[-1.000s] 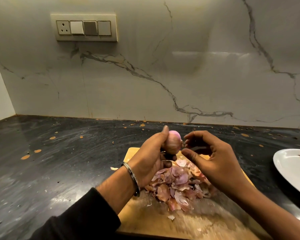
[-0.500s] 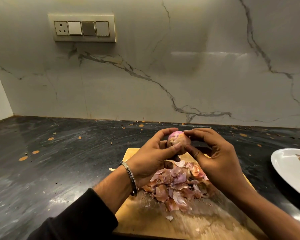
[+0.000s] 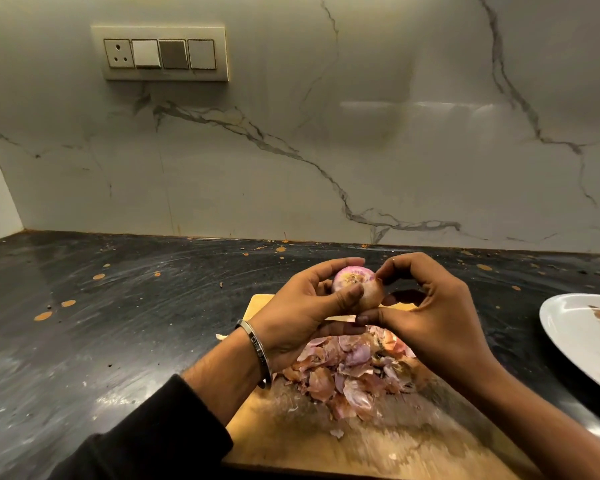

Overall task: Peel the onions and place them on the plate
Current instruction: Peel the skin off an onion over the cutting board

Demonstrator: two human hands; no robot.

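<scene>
Onion (image 3: 355,285) half-peeled above board (image 3: 326,445) | left hand (image 3: 302,317) grips it | right hand (image 3: 426,317) pinches skin | peels (image 3: 347,375) heaped on board | plate (image 3: 575,341) right of board, contents unclear

This is a home kitchen. A dark polished stone countertop (image 3: 118,323), smeared and dotted with small orange specks, runs back to a backsplash (image 3: 326,150) of pale marble-look slabs with grey veins, which turns a corner at the far left. A cream switch plate (image 3: 160,53) with a three-pin socket and three rocker switches is set into that wall, the sort fitted in a house. On the counter lies a worn wooden cutting board (image 3: 326,441) carrying a heap of onion skins (image 3: 347,372), and a white plate (image 3: 582,337) with a red printed motif sits at the right edge
</scene>
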